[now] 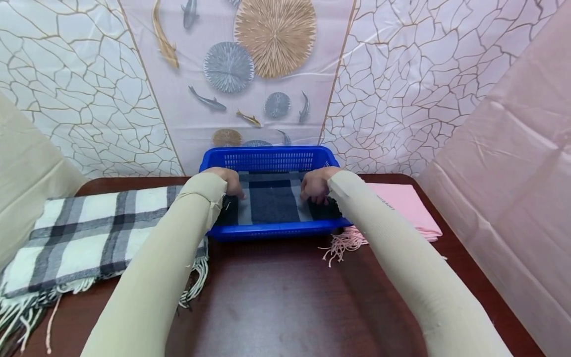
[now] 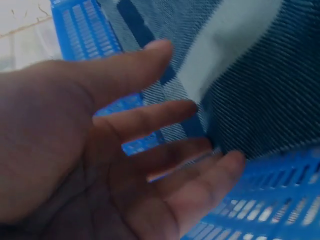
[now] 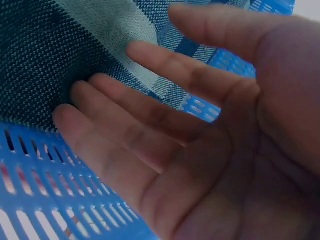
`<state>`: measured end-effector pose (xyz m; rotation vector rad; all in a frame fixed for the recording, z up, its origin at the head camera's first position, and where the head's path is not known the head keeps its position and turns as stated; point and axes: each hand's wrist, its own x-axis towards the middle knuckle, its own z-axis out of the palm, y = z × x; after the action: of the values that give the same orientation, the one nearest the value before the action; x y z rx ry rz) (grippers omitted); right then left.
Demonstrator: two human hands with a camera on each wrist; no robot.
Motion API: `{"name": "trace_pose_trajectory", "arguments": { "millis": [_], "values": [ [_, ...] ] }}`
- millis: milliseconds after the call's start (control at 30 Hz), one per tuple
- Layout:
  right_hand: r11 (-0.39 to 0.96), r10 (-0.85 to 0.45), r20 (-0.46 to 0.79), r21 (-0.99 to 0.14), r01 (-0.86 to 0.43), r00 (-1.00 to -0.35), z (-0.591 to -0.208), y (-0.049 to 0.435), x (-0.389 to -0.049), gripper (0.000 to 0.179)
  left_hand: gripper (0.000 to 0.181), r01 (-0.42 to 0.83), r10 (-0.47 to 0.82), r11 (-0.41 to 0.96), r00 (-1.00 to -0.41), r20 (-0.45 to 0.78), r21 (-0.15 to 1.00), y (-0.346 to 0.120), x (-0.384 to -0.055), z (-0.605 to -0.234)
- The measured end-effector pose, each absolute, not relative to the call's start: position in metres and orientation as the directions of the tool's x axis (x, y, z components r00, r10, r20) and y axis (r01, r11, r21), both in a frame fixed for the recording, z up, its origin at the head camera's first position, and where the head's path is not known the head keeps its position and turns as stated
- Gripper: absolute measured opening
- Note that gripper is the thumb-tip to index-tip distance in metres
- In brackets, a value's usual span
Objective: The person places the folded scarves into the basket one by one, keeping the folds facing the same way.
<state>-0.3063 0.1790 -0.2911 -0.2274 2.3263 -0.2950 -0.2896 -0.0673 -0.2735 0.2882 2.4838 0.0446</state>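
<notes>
A dark blue and grey checked scarf [image 1: 274, 201] lies folded inside a blue plastic basket [image 1: 276, 230]. At the scarf's left side is my left hand [image 1: 229, 181], and in the left wrist view its fingers [image 2: 160, 117] are spread and fairly straight, tips right at the cloth's edge. On the other side, my right hand [image 1: 316, 184] reaches in over the right rim. The right wrist view shows its fingers [image 3: 125, 125] extended, their tips against the scarf beside the slotted basket wall [image 3: 60, 190]. Neither hand has its fingers curled round the cloth.
A black and white checked scarf [image 1: 102, 233] with fringe lies left of the basket on the dark wooden table [image 1: 267, 297]. Folded pink cloth [image 1: 406, 206] with pink fringe is at the right, partly behind the right forearm. A patterned curtain [image 1: 276, 99] hangs behind the basket.
</notes>
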Motion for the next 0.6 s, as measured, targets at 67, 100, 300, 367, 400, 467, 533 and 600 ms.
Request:
{"name": "trace_pose_trajectory", "arguments": {
  "millis": [67,100,300,367,400,467,533,600],
  "values": [
    [0.957,-0.259,-0.696,-0.280,-0.079,-0.669,-0.291,0.181,-0.306,0.041,0.062,0.209,0.218,0.974,-0.753,-0.621,0.088,-0.070,-0.289,-0.273],
    [0.955,-0.266,-0.699,-0.284,-0.084,-0.664,-0.290,0.183,-0.306,0.041,0.064,0.215,0.221,0.973,-0.745,-0.630,0.088,-0.071,-0.289,-0.273],
    [0.933,-0.319,-0.645,-0.343,-0.110,-0.694,-0.283,0.197,-0.299,0.041,0.061,0.256,0.292,0.955,-0.736,-0.611,0.147,-0.071,-0.290,-0.280],
    [0.917,-0.354,-0.601,-0.372,-0.141,-0.717,-0.279,0.204,-0.294,0.039,0.059,0.266,0.339,0.941,-0.735,-0.587,0.210,-0.070,-0.287,-0.279],
    [0.907,-0.375,-0.572,-0.387,-0.163,-0.729,-0.277,0.209,-0.292,0.038,0.058,0.280,0.367,0.930,-0.737,-0.567,0.239,-0.068,-0.285,-0.278],
    [0.880,-0.421,-0.512,-0.431,-0.201,-0.748,-0.274,0.217,-0.286,0.034,0.054,0.307,0.426,0.902,-0.751,-0.505,0.305,-0.065,-0.279,-0.274],
    [0.847,-0.462,-0.433,-0.473,-0.241,-0.774,-0.272,0.224,-0.280,0.029,0.048,0.348,0.482,0.865,-0.776,-0.408,0.360,-0.061,-0.273,-0.271],
    [0.818,-0.488,-0.348,-0.501,-0.281,-0.800,-0.272,0.231,-0.274,0.023,0.042,0.388,0.513,0.835,-0.806,-0.296,0.392,-0.055,-0.265,-0.267]
  ]
}}
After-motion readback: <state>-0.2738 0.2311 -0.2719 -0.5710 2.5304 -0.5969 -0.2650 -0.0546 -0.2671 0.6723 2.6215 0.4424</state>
